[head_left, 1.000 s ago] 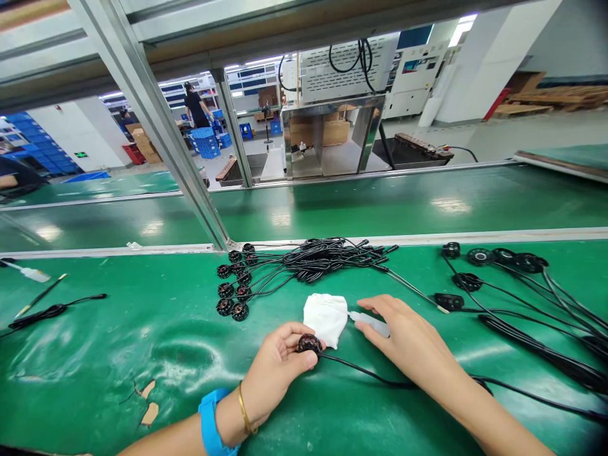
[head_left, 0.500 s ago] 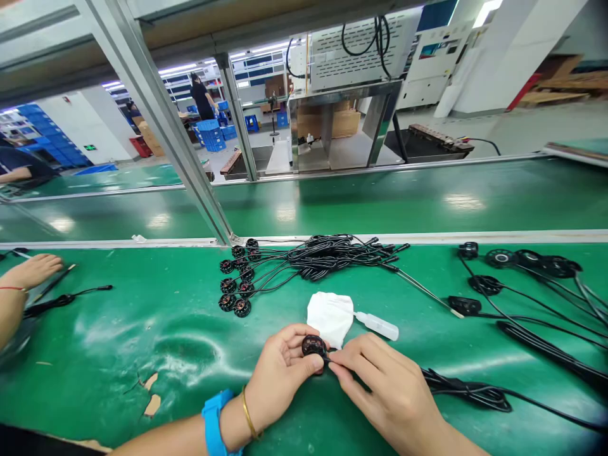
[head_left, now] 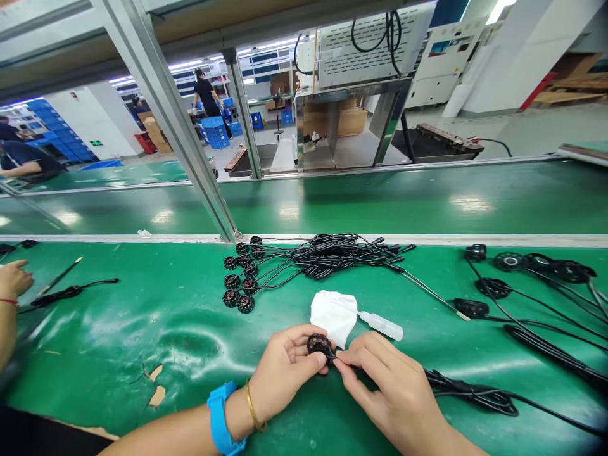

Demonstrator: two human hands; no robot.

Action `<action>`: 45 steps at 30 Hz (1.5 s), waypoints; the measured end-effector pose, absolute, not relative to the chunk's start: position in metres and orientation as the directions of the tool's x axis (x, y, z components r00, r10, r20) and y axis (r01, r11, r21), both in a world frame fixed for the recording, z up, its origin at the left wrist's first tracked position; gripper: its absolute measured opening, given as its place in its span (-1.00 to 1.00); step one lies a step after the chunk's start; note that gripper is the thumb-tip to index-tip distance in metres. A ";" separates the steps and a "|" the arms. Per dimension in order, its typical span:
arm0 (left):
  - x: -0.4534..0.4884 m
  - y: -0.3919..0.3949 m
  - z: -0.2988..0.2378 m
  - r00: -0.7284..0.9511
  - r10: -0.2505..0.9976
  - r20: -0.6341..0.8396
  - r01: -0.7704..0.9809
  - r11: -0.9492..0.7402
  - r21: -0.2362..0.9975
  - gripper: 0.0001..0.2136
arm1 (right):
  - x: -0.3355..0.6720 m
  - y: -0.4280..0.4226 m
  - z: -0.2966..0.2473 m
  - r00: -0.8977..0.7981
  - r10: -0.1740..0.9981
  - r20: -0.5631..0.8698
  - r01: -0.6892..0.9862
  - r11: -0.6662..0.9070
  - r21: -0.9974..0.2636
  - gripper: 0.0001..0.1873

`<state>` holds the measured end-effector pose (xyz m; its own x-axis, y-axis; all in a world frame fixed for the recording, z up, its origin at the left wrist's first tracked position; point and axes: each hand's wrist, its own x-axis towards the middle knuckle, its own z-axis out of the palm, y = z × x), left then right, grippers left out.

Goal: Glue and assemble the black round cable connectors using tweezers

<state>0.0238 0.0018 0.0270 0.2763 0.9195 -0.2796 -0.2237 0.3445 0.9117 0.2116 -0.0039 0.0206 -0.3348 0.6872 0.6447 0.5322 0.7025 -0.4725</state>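
Between the thumb and fingers of my left hand (head_left: 287,370) is a small round black spoked part (head_left: 319,344), tilted on its edge. My right hand (head_left: 389,380) pinches the black cable right where it leaves that part; the fingertips hide the joint. From under the right hand the cable's tied coil (head_left: 468,387) runs out to the right across the green mat. Just beyond the hands lie a crumpled white cloth (head_left: 332,311) and, touching or close to it, a clear plastic dropper bottle (head_left: 384,325) on its side.
Several cabled round parts (head_left: 246,304) lie behind, their black cables (head_left: 327,253) heaped together. A metal tweezer-like tool (head_left: 434,291) points right toward more black round parts (head_left: 494,288). Another person's hand (head_left: 14,278) is at far left. A metal post (head_left: 190,145) rises at the bench's back edge.
The view has shifted slightly. My hands keep the same hold on the round part and its cable. The other person's hand has moved left, away from the cable and stick there.
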 end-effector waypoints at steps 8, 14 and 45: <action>0.028 0.000 0.029 0.287 0.929 -0.232 -0.170 0.288 0.942 -0.79 | 0.207 -0.007 0.019 -0.334 0.675 0.658 0.527 0.712 -0.463 -0.87; 0.032 -0.005 0.040 0.225 0.962 -0.154 -0.029 0.165 0.986 -0.79 | 0.208 -0.007 0.022 -0.308 0.668 0.678 0.498 0.720 -0.483 -0.88; 0.020 -0.003 0.031 0.217 0.956 -0.197 0.006 0.201 0.980 -0.67 | 0.295 0.050 0.044 -0.071 0.915 0.397 0.979 0.140 -0.147 -0.79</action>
<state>0.0198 -0.0026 0.0308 0.2173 0.9559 -0.1975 0.0058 0.2010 0.9796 0.2954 0.0502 0.0443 -0.0707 0.9152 0.3967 0.9792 0.1396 -0.1474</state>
